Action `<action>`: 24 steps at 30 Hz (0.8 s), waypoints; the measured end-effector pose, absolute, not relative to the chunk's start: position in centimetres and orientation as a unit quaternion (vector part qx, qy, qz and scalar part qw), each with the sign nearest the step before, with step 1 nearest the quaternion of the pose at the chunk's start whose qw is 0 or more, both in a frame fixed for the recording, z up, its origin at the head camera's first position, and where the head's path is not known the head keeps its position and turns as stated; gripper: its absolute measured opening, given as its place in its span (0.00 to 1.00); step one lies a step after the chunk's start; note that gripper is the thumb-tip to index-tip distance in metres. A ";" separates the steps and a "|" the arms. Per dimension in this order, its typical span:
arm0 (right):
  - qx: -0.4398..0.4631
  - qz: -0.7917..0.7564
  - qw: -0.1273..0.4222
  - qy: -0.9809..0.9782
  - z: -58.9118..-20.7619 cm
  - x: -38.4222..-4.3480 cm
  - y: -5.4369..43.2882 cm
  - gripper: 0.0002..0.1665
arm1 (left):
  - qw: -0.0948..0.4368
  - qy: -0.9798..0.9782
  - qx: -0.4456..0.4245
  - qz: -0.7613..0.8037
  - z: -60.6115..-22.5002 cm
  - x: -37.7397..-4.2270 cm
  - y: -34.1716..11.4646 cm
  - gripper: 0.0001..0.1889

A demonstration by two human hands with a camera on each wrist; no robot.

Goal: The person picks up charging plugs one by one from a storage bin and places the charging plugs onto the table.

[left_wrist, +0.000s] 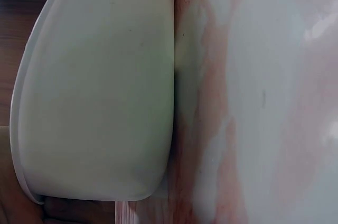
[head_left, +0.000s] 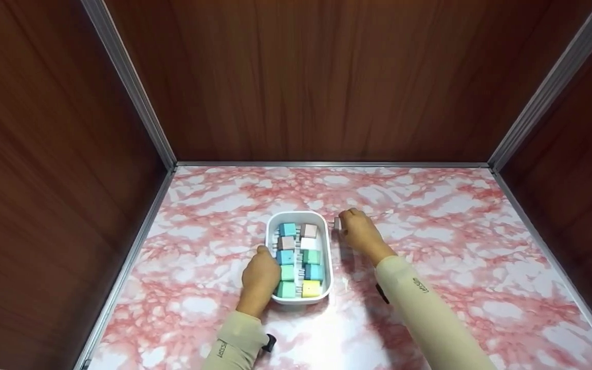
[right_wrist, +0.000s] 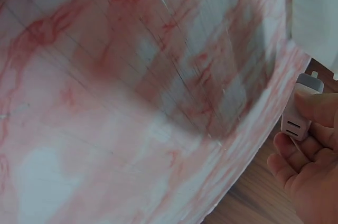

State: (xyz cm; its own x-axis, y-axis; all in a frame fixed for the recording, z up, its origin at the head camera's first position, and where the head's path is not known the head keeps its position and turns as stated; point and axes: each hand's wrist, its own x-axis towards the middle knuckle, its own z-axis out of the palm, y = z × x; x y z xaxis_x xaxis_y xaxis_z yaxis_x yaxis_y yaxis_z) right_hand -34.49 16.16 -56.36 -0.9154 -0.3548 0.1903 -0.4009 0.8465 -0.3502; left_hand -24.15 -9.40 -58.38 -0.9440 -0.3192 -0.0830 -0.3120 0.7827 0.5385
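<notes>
A white plastic tub (head_left: 300, 301) with rounded corners stands on the table, holding two columns of small charger plugs in blue, green, pink, white and yellow. My left hand (head_left: 261, 275) grips the tub's left side; in the left wrist view the tub's outer wall (left_wrist: 100, 86) covers most of the hand. Just right of the tub, my right hand (head_left: 360, 232) pinches a pale charger plug (right_wrist: 291, 117) between thumb and fingers. This plug has a grey prong end and two slots at its other end. Its prongs point toward the tub.
A red-and-white marbled tabletop (head_left: 445, 236) lies under everything. Dark wood panels (head_left: 327, 82) with metal edge strips rise at the back, left and right.
</notes>
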 end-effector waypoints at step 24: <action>0.196 0.206 0.051 -0.957 -58.6 -35.0 16.0 0.17 | 0.014 -0.945 0.164 -0.282 -58.7 -24.3 -9.5 0.16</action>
